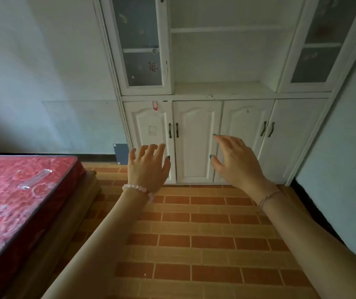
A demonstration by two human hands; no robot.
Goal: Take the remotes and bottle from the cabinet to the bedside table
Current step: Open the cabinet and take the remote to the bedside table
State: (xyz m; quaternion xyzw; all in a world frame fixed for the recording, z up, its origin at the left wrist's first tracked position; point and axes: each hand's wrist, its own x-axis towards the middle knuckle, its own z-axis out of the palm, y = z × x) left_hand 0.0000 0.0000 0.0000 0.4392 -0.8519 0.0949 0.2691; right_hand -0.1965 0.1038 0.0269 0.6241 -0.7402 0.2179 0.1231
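A white cabinet [196, 96] stands against the wall ahead, with open shelves in the middle, glass doors on both sides and several closed lower doors. No remotes or bottle show on its shelves or counter. My left hand [149, 167] and my right hand [235, 160] are both held out in front of the lower doors, fingers spread and relaxed, holding nothing. Neither hand touches the cabinet. The bedside table is out of view.
A bed with a red, plastic-wrapped mattress [15, 203] on a wooden frame fills the lower left. The floor [194, 244] has an orange brick pattern. A pale wall [345, 180] closes in on the right. Dark handles [173, 130] sit on the lower doors.
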